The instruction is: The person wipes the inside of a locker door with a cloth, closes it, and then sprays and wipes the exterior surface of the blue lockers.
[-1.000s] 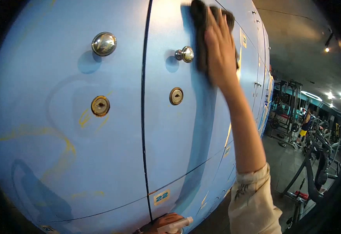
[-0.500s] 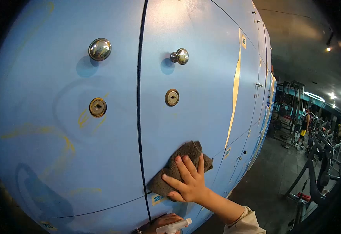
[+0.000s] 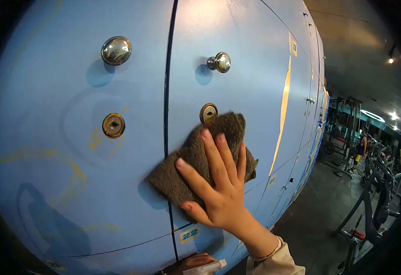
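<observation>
My right hand (image 3: 218, 195) presses a dark grey-brown cloth (image 3: 196, 156) against a blue locker door (image 3: 250, 82), its fingers spread over the fabric. The cloth's top touches the lower edge of a keyhole lock (image 3: 208, 113), under a round metal knob (image 3: 221, 62). At the bottom edge, my left hand (image 3: 198, 262) is partly in view, wrapped round a spray bottle whose white nozzle (image 3: 209, 267) shows; the rest of the bottle is out of frame. A label reading 22 (image 3: 190, 235) sits just above it.
The left locker door (image 3: 40, 114) has a knob (image 3: 116, 50), a lock (image 3: 113, 125) and yellow smears. Torn tape (image 3: 284, 105) hangs on the right door. Gym machines (image 3: 370, 201) and a distant person (image 3: 360, 149) are at the right.
My right hand and the cloth have moved up the door to the lock, uncovering the 22 label. My left hand stays low with the spray bottle. The view has shifted slightly.
</observation>
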Tool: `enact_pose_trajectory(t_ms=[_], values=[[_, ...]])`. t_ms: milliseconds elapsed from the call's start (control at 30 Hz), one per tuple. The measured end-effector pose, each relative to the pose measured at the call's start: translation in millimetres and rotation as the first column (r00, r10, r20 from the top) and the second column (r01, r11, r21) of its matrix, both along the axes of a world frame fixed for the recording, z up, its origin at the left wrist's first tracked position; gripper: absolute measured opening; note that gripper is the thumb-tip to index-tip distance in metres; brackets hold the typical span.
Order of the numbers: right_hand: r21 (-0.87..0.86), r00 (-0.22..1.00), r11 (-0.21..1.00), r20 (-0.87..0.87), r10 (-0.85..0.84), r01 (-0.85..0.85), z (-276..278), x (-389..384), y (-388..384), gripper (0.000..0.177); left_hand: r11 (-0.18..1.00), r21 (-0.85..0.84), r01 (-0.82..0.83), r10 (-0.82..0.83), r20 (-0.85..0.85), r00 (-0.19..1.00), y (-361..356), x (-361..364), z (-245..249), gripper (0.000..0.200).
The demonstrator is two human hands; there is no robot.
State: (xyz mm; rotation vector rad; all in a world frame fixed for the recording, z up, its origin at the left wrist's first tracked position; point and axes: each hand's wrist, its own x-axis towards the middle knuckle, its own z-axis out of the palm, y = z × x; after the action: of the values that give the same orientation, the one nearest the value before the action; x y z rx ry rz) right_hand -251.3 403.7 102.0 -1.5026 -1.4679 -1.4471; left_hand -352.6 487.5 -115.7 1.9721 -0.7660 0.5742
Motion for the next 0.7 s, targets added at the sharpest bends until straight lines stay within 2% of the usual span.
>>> enact_pose_trajectory(t_ms=[267,367,467,700], values=[[-0.033,0.993,0.999,-0.112,-0.024,0.021,-78.7,22.6,-20.3,0.051,0.99,0.113,-0.086,0.079,0.065,0.995,1.8,-3.1,-5.3,0.039],[-0.035,0.997,0.999,-0.075,-0.033,0.031,-72.7,28.1,-20.4,0.052,0.999,0.041,-0.025,0.029,-0.096,0.995,2.2,-4.5,-2.1,0.04],[-0.014,0.998,0.999,-0.046,-0.033,0.033,-29.7,33.1,-16.9,0.053,0.991,0.055,-0.123,0.114,0.138,0.984,4.2,-2.4,-21.7,0.038],[0.205,0.989,0.978,0.146,0.011,-0.041,123.0,85.4,-15.5,0.052,0.994,-0.049,0.098,-0.101,-0.071,0.992,3.9,-3.2,4.9,0.038]])
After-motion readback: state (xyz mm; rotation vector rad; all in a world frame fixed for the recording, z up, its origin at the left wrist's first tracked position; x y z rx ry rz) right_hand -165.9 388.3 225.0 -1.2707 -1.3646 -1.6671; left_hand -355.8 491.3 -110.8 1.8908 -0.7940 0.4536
